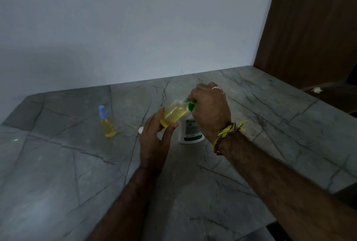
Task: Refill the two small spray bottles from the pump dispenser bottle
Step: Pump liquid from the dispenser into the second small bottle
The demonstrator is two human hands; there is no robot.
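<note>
The spray bottle (172, 114) in the middle of the frame is tilted, neck toward the green pump head (191, 103), held clear of the surface (58, 173). It is clear plastic, well over half full of yellow liquid, and seems to have no cap on. The left hand (154, 140) grips its base, thumb on the near side and fingers curled round the far side. The right hand (209, 108) is curled over the pump head from above, fingers closed on it; a ring and a yellow thread band show on that hand and wrist.

The step looks like filling the second bottle: pumping liquid into its open neck. The next move calls for keeping the neck right under the nozzle while pressing down, and stopping before it overflows.

The dispenser (190, 132) stands upright just below the right hand, white with a green label. A small white thing (141, 130), perhaps the removed cap, lies just left of the left hand. Further left stands the other bottle (107, 122), upright, blue-capped, with yellow liquid, apparently done.
</note>
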